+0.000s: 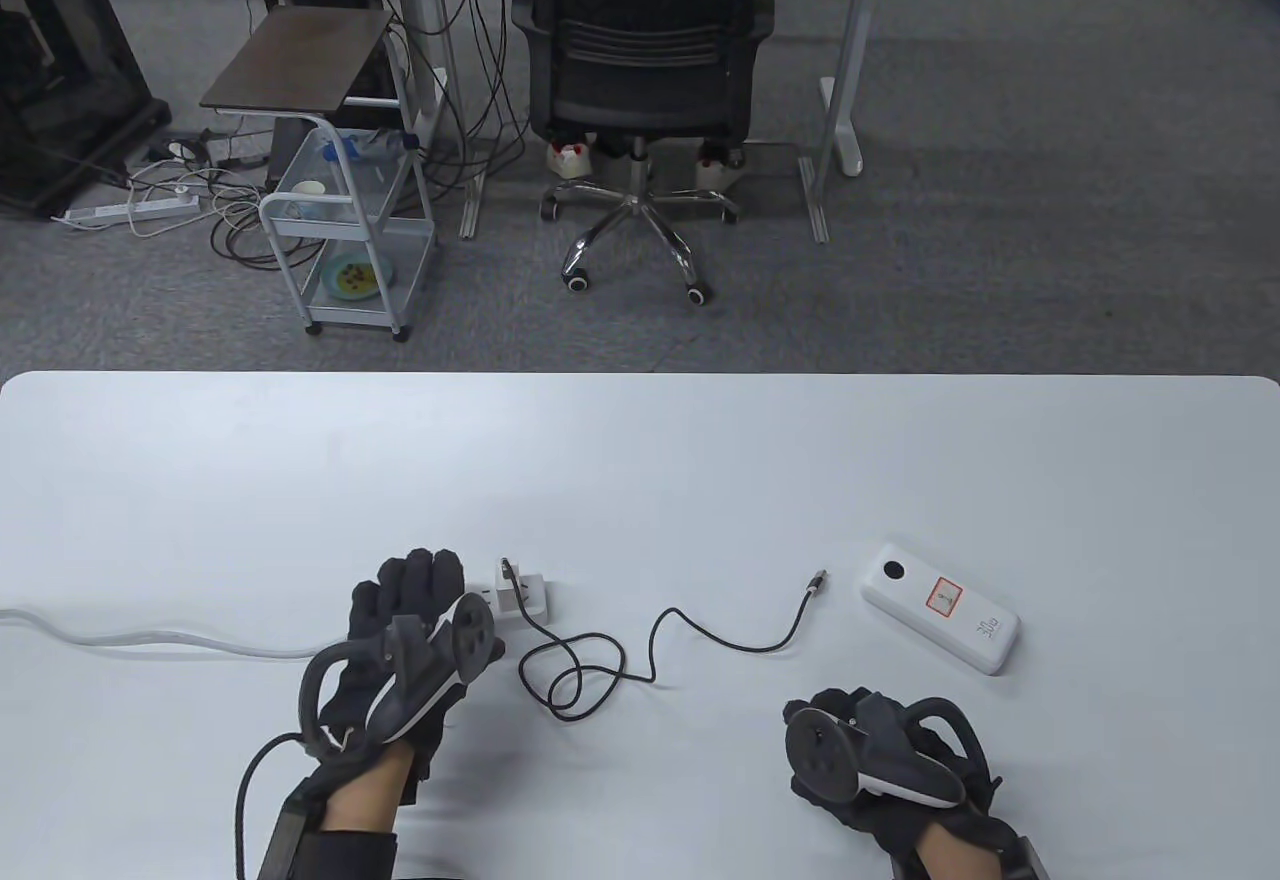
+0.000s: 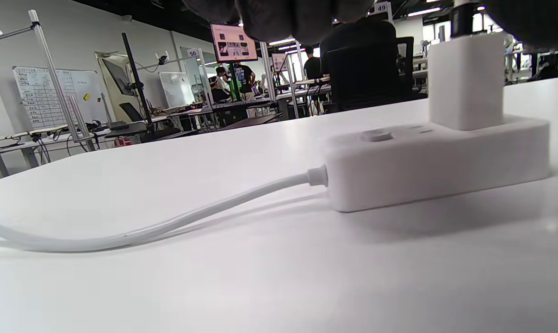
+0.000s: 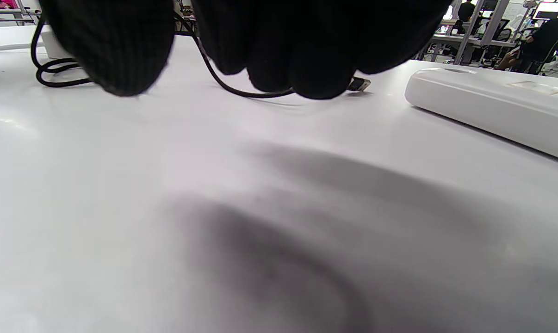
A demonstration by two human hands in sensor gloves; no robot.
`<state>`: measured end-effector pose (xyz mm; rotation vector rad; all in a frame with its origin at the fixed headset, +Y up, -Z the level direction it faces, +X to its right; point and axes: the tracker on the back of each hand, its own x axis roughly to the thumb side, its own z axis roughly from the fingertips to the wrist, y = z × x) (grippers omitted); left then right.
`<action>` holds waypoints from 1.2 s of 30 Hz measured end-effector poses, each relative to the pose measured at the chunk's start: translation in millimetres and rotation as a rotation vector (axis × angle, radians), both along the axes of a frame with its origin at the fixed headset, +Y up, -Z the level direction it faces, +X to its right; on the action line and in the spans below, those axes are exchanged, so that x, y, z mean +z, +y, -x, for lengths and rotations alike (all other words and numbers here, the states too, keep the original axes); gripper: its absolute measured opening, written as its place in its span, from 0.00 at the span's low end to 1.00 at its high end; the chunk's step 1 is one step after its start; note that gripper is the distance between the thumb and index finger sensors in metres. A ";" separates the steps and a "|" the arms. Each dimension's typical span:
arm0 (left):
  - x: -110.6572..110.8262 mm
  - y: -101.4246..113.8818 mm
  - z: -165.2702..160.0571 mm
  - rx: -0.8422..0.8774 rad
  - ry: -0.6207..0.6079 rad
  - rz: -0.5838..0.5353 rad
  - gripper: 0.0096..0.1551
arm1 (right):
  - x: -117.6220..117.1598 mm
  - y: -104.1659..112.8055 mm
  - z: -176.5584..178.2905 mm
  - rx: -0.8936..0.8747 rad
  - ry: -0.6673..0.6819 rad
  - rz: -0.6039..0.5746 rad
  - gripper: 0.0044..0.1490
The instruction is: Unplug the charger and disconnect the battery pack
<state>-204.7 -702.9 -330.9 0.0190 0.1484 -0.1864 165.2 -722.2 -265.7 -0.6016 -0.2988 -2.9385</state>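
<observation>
Though table view hides it, charger (image 2: pixel 466 81) sits in power strip (image 2: pixel 438 162).

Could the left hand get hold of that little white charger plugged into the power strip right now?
Probably yes. The left hand sits right over the power strip, and the charger stands upright in it with its sides bare. Only the black cable leaves its top, trailing away to the right.

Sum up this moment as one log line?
charger: plugged into power strip | cable: free of battery pack | left hand: over strip | right hand: empty
</observation>
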 end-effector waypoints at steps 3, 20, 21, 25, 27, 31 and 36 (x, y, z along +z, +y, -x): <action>-8.7 -0.5 2.7 -0.028 0.006 0.005 0.60 | -0.1 -0.5 0.2 -0.004 0.004 0.003 0.44; -42.7 -11.6 -1.5 -0.022 0.044 0.129 0.63 | 3.2 1.2 6.5 0.027 0.068 0.000 0.44; -44.5 -12.1 -2.0 -0.022 0.043 0.141 0.64 | 3.4 1.1 6.7 0.031 0.071 0.000 0.44; -51.9 -13.8 -3.9 -0.012 0.049 0.163 0.64 | 4.2 1.6 7.6 0.033 0.082 -0.003 0.44; -55.8 -16.2 -4.6 0.003 0.040 0.193 0.64 | 4.4 1.3 8.3 0.037 0.088 -0.005 0.44; -61.9 -21.3 -3.7 0.040 0.043 0.214 0.64 | 4.6 0.3 10.1 0.049 0.098 -0.004 0.44; -69.8 -29.3 -2.8 0.090 0.012 0.254 0.62 | 4.9 -0.1 11.0 0.053 0.106 0.001 0.44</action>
